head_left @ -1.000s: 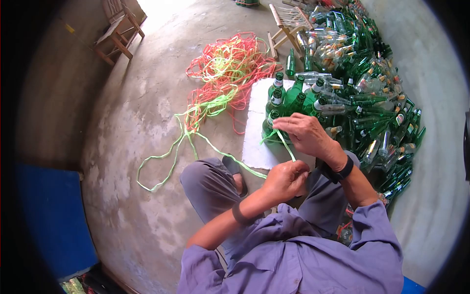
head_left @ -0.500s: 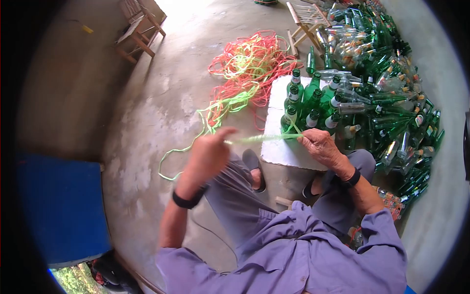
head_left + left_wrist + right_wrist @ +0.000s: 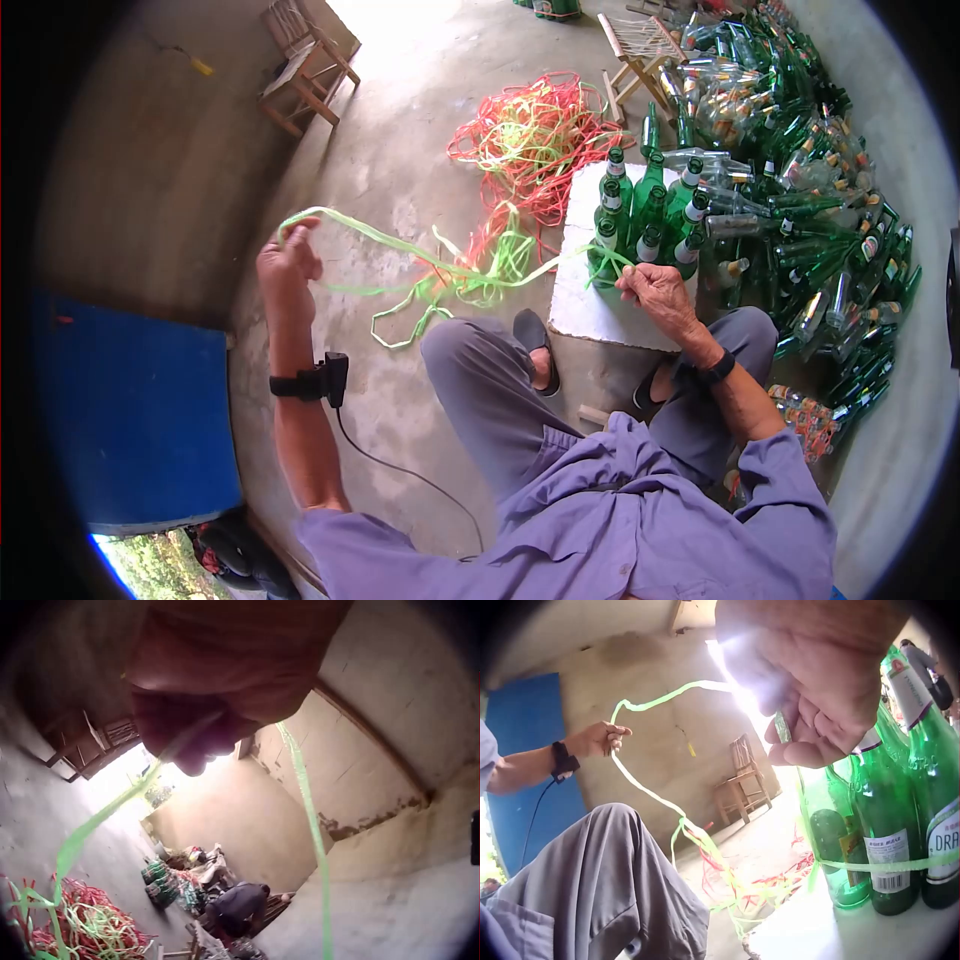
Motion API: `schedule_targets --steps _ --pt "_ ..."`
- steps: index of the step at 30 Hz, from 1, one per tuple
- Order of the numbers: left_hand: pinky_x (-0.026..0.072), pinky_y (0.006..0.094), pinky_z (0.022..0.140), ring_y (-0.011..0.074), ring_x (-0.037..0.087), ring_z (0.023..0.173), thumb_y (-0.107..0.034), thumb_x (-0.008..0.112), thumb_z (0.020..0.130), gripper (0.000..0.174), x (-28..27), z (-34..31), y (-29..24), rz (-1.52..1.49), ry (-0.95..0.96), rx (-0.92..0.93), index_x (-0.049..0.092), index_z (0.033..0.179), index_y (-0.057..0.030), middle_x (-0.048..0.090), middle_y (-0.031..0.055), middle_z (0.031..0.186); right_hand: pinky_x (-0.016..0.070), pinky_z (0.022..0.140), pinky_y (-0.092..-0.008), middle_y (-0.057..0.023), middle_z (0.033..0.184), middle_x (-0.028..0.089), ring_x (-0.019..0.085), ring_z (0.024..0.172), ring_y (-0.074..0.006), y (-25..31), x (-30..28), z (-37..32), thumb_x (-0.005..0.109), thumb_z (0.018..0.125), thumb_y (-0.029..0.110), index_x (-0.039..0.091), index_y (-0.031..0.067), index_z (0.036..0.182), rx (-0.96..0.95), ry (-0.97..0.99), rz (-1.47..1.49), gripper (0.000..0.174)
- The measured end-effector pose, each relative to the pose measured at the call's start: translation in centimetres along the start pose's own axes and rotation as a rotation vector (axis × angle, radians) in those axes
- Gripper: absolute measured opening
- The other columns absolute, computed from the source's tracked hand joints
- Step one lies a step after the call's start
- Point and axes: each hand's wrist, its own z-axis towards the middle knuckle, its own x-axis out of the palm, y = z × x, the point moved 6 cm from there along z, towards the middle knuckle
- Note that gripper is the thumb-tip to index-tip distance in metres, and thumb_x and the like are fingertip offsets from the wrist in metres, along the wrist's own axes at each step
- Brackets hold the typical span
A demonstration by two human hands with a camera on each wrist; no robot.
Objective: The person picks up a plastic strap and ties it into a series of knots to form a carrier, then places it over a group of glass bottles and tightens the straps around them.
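My left hand (image 3: 290, 258) is raised far out to the left and grips a light green plastic cord (image 3: 385, 237). In the left wrist view two lengths of that cord hang down from the curled fingers. Close by the bottles' near corner, my right hand (image 3: 660, 298) pinches the cord between thumb and fingers. Several green glass bottles (image 3: 648, 212) stand upright in a tight cluster on a white foam board (image 3: 600, 318). The right wrist view shows a green band (image 3: 892, 866) of cord passing around them low down, across a label.
A tangled red and green cord heap (image 3: 540, 130) lies on the floor beyond the board. Loose bottles (image 3: 790, 215) are piled along the right wall. A folding stool (image 3: 640, 60) and a wooden chair (image 3: 308, 70) stand farther back; a blue panel (image 3: 150, 410) is at left.
From close beside my right hand near the bottles, my left hand has swung far left, drawing the cord out. My right hand has lowered slightly and now pinches the cord at the bottles.
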Motion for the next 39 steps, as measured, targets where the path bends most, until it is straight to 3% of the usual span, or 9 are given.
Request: schedule_targets --steps 5,7,16,19,23,24,27,32,39 --pt "0.0179 0.0218 0.041 0.0015 0.027 0.046 -0.014 0.054 0.097 0.020 2.6 2.0 -3.8 -0.186 -0.032 0.062 0.064 0.106 0.0000 0.031 -0.0088 0.057 0.0433 0.054 -0.0218 -0.0005 0.070 0.067 0.060 0.063 -0.0058 0.3 -0.5 -0.9 0.057 0.100 0.024 0.072 0.0013 0.084 0.056 0.039 0.234 0.032" --pt "0.0184 0.0208 0.041 0.0006 0.028 0.045 -0.015 0.057 0.096 0.016 6.9 1.8 -3.8 0.126 0.147 -0.010 0.066 0.102 -0.0030 0.037 -0.0098 0.057 0.0431 0.054 -0.0212 -0.0006 0.071 0.067 0.059 0.062 -0.0053 0.3 -1.2 -1.0 0.057 0.100 0.022 0.072 0.0010 0.086 0.051 0.037 0.228 0.029" --pt "0.0260 0.0195 0.048 -0.0009 0.035 0.054 -0.025 0.069 0.090 0.021 23.0 0.8 1.1 0.220 0.778 -0.049 0.069 0.098 -0.0052 0.046 -0.0109 0.064 0.0430 0.055 -0.0192 -0.0021 0.075 0.067 0.058 0.061 -0.0054 0.7 -4.6 -3.0 0.055 0.101 0.028 0.072 0.0007 0.091 0.011 -0.091 0.394 0.034" --pt "0.0326 0.0235 0.055 0.0033 0.042 0.064 -0.028 0.065 0.092 0.025 26.8 1.4 0.6 0.211 0.836 -0.102 0.070 0.093 -0.0038 0.051 -0.0064 0.070 0.0438 0.055 -0.0199 -0.0018 0.073 0.066 0.058 0.061 -0.0058 0.6 -6.3 -3.3 0.054 0.102 0.029 0.072 0.0001 0.089 -0.003 -0.168 0.483 0.037" --pt "0.0229 0.0219 0.045 0.0009 0.031 0.049 -0.036 0.073 0.088 0.029 32.3 4.1 1.3 0.150 0.858 -0.056 0.064 0.085 -0.0090 0.040 -0.0097 0.058 0.0474 0.052 -0.0204 -0.0064 0.077 0.067 0.058 0.056 -0.0080 -1.4 -8.0 -3.2 0.055 0.101 0.031 0.069 -0.0036 0.090 0.120 -0.188 0.628 0.039" --pt "0.0222 0.0222 0.044 0.0009 0.031 0.048 -0.038 0.073 0.088 0.031 33.9 4.4 1.4 0.119 0.888 -0.064 0.062 0.081 -0.0100 0.040 -0.0098 0.058 0.0440 0.052 -0.0217 -0.0024 0.062 0.061 0.056 0.054 -0.0073 -1.2 -8.4 -3.2 0.051 0.102 0.038 0.072 -0.0015 0.088 0.152 -0.236 0.607 0.047" --pt "0.0222 0.0226 0.044 0.0013 0.031 0.048 -0.038 0.073 0.088 0.031 38.1 5.1 2.4 0.125 0.962 -0.144 0.062 0.080 -0.0105 0.040 -0.0095 0.058 0.0432 0.050 -0.0209 -0.0021 0.061 0.061 0.055 0.053 -0.0071 -2.0 -10.2 -3.1 0.052 0.101 0.041 0.072 -0.0011 0.088 0.221 -0.282 0.625 0.048" --pt "0.0215 0.0223 0.043 0.0025 0.031 0.046 -0.041 0.057 0.096 0.039 44.3 8.2 5.5 0.152 1.004 -0.054 0.065 0.078 -0.0076 0.042 -0.0075 0.058 0.0401 0.046 -0.0217 -0.0123 0.076 0.068 0.056 0.052 -0.0117 -4.3 -11.8 -2.8 0.058 0.096 0.048 0.063 0.0057 0.082 0.374 -0.424 0.970 0.045" --pt "0.0223 0.0232 0.039 0.0030 0.032 0.042 -0.045 0.057 0.095 0.043 49.6 12.5 10.3 0.244 0.949 -0.179 0.065 0.074 -0.0074 0.046 -0.0051 0.056 0.0360 0.045 -0.0216 -0.0087 0.076 0.067 0.050 0.049 -0.0100 -7.2 -12.0 -1.9 0.059 0.094 0.050 0.063 0.0087 0.086 0.596 -0.369 1.300 0.042"
